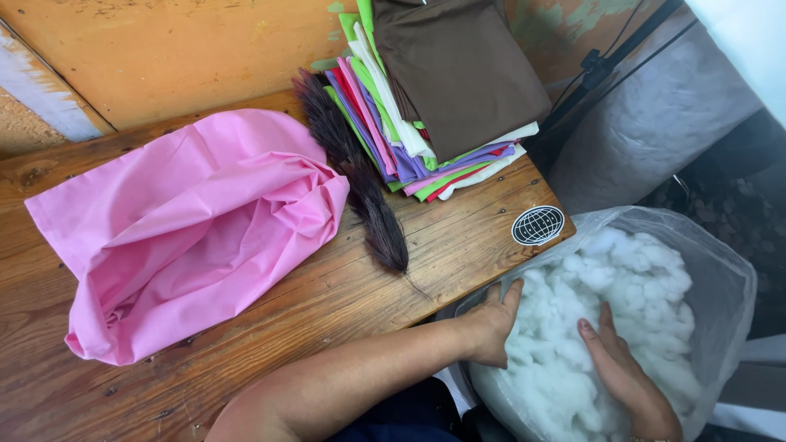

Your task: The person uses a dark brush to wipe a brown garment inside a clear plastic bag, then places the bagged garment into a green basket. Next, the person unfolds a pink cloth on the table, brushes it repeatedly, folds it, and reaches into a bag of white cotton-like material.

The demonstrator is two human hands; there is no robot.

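Both my hands reach into a clear plastic bag (720, 270) full of white fibre stuffing (630, 278) at the lower right, beside the table. My left hand (494, 327) presses into the stuffing at the bag's left edge, fingers partly buried. My right hand (620, 372) lies in the stuffing on the other side, palm turned toward the left hand, fingers curled around a clump between the two hands. A limp pink fabric case (196, 229), open and crumpled, lies on the wooden table (344, 303) to the left.
A stack of folded cloths (442, 106) in brown, white, green, purple and pink sits at the table's far end. A dark bristle brush (356, 172) lies between the stack and the pink case. A round sticker (538, 225) marks the table corner. Another large bag of stuffing (655, 123) stands behind.
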